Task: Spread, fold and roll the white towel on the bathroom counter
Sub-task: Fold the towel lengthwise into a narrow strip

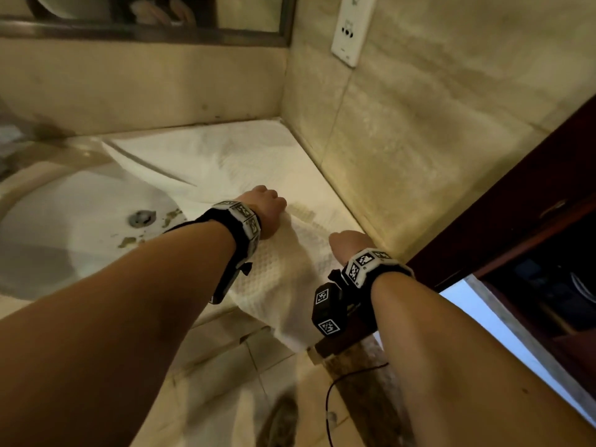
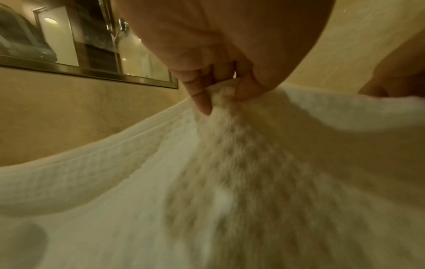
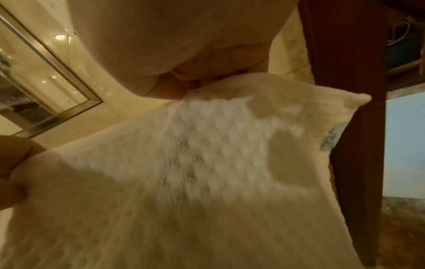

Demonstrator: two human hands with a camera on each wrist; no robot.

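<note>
While the white waffle towel [image 1: 225, 159] drapes off the counter [image 1: 335, 201], left hand [image 1: 264, 208] and right hand [image 1: 346, 245] each pinch its near edge.

The white towel [image 1: 206, 156] is cloth with a waffle weave, matt and nubbly; close up in the wrist views the weave looks soft and fuzzy, though blurred. The bench [image 1: 329, 204] under it is pale polished stone, smooth with a faint sheen, and the wall [image 1: 419, 124] beside it is the same mottled beige stone, duller. The sink [image 1: 80, 227] is glossy white ceramic, chipped or stained in patches near its shiny metal drain [image 1: 142, 217]. The mirror [image 2: 69, 45] has a brushed metal frame. The door frame [image 3: 345, 91] is dark reddish wood, smooth and lightly lacquered. The socket plate [image 1: 351, 30] is smooth white plastic.
</note>
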